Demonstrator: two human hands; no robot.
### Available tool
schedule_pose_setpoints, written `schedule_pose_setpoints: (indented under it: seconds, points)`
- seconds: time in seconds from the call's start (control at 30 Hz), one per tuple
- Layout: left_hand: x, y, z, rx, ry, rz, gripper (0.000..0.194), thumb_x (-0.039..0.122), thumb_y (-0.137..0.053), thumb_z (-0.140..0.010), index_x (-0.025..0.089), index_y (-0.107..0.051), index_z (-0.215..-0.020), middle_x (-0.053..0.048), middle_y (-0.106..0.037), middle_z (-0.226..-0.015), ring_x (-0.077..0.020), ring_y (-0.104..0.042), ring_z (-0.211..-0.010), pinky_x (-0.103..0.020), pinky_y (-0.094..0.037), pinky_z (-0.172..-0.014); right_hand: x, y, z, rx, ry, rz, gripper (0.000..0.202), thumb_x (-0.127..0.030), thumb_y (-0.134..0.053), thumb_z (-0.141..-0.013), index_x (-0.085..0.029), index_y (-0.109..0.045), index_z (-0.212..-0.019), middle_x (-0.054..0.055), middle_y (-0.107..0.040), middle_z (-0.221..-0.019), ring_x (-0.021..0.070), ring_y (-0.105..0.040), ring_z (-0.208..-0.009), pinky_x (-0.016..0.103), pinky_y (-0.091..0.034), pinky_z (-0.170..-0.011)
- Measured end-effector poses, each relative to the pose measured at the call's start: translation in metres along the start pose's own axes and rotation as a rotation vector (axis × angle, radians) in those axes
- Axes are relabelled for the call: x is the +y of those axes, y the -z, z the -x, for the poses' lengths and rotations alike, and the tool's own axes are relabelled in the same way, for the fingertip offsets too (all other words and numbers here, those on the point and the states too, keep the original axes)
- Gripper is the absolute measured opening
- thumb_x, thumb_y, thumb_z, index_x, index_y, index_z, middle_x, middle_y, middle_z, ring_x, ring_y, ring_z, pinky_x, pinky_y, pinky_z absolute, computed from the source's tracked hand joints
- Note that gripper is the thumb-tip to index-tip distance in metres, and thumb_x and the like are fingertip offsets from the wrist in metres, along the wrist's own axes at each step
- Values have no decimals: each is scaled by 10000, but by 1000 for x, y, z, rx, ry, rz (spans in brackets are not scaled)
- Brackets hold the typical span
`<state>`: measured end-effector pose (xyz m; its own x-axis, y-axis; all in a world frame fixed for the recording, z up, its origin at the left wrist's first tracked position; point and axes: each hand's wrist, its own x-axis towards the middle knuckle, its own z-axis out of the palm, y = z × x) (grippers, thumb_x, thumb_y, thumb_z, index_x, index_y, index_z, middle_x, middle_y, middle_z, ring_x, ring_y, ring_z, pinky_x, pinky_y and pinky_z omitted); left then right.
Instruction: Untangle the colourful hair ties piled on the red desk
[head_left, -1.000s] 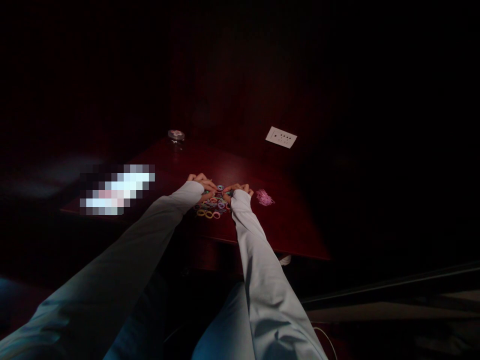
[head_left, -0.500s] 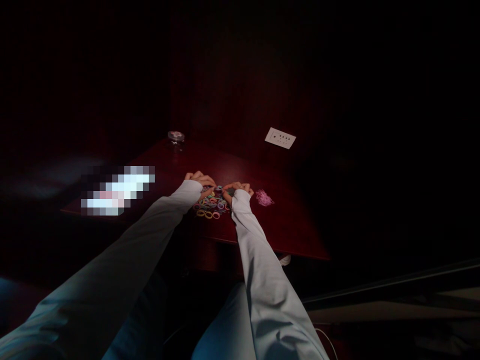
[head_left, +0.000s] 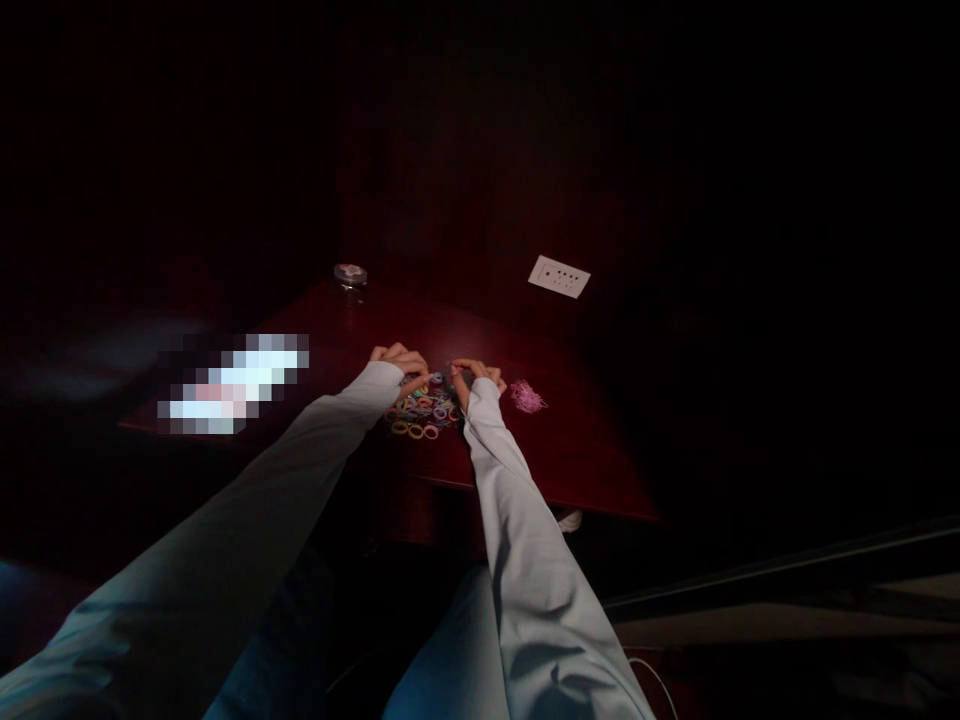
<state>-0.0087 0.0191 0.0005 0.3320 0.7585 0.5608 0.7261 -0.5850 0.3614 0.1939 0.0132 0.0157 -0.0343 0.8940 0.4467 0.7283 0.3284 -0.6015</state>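
Note:
Colourful small rings (head_left: 417, 431) lie in a loose pile on the dark red table (head_left: 585, 450). At the pile's upper left, my left hand (head_left: 403, 364) has its thumb and fingers drawn together on a small pale ring at the fingertips. Across a small gap, my right hand (head_left: 474, 377) is pinched at the pile's upper right; what sits between its fingertips is too small and dark to make out. A bundle of pink bands (head_left: 529, 396) rests just right of my right hand.
A clear round jar (head_left: 351, 275) with a lid stands at the table's back left. A bright, pixelated flat object (head_left: 247, 378) lies on the left side. The white wall socket (head_left: 559, 277) is behind the table.
My right hand's fingertips have lifted slightly away from the pile and shifted. My left hand stays nearly in place, with its fingers a little lower.

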Motion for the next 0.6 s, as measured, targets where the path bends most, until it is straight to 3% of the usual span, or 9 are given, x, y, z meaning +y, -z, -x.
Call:
schedule_pose_setpoints:
  seconds: [0.13,0.27,0.37,0.47,0.6]
  points:
    - [-2,2,0,-16,-11,29,367,527,-519,-1006,285,-775,-902,-14,-769,-1046,-234,-524,-985,-430,-276,-910,2,-1,1,-11,-20,-27,279,-429,-537,-1022,-325,-788,-959,-2,-738,-1092,248,-482,-1110,419,-252,-1004]
    - [-6,1,-1,-30,-37,42,400,565,-498,-1009,294,-780,-925,-17,-775,-1052,-232,-532,-978,-435,-280,-913,4,-3,3,-126,94,15,290,-515,-585,-989,-330,-799,-926,7,-738,-1067,255,-472,-1111,422,-259,-997]
    - [-8,1,0,-33,-52,33,397,579,-503,-1004,297,-779,-952,-22,-776,-1072,-234,-537,-992,-436,-279,-917,6,0,1,-119,118,18,303,-528,-590,-982,-321,-802,-920,18,-741,-1051,258,-466,-1110,428,-252,-1000]
    - [-6,3,2,-12,-21,13,367,556,-512,-1005,302,-776,-1004,-24,-770,-1106,-244,-543,-1025,-441,-277,-926,11,14,-4,-19,4,33,342,-546,-570,-977,-308,-803,-896,40,-734,-1056,277,-451,-1115,454,-231,-1006]
    - [-1,8,3,6,35,6,364,505,-479,-1027,291,-773,-1002,-22,-767,-1097,-248,-549,-1037,-447,-279,-932,23,42,-7,332,-395,89,412,-551,-461,-1003,-301,-789,-999,75,-714,-1152,308,-414,-1144,485,-220,-993]
